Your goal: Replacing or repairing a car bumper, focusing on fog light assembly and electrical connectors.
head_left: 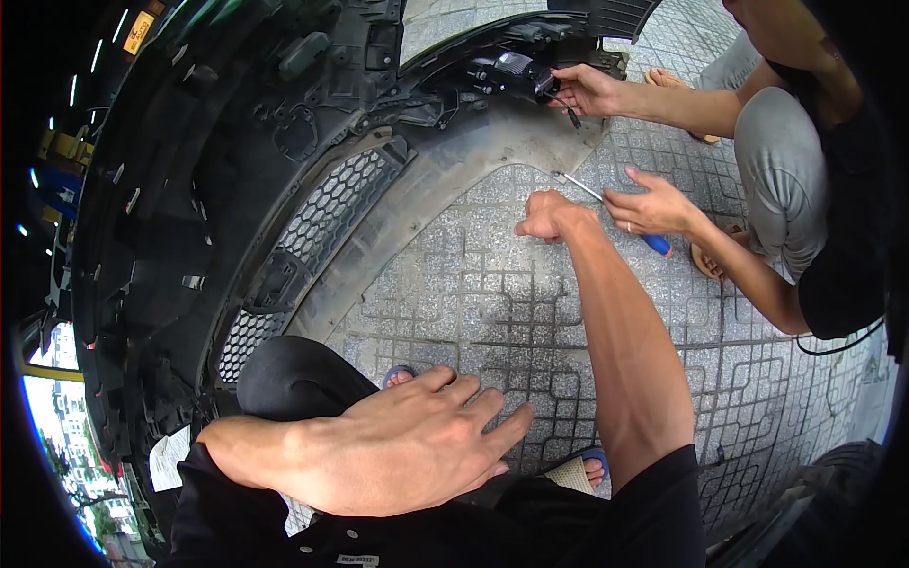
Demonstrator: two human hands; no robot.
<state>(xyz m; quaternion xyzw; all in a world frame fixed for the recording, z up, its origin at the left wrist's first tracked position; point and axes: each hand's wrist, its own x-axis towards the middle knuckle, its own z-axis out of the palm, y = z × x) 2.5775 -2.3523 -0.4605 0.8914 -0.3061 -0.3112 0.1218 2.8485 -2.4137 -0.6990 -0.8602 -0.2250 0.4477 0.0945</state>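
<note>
My left hand (417, 437) hangs open over my knees, its fingers spread and holding nothing that shows. My right hand (557, 216) reaches forward over the paving, fingers curled into a loose fist; their inner side is hidden. Just right of it, a co-worker's hand (653, 204) holds a screwdriver (655, 244) with a blue and orange handle, its metal shaft pointing toward the bumper. The co-worker's other hand (597, 92) touches a lamp unit (516, 64) with a short black cable (572, 117) dangling from it.
A large black car bumper (237, 180), seen from its inner side, with honeycomb grilles (333, 204), fills the left. The co-worker squats at the right, with a grey trouser knee (781, 142) near my right arm. Patterned grey paving (492, 275) lies between us.
</note>
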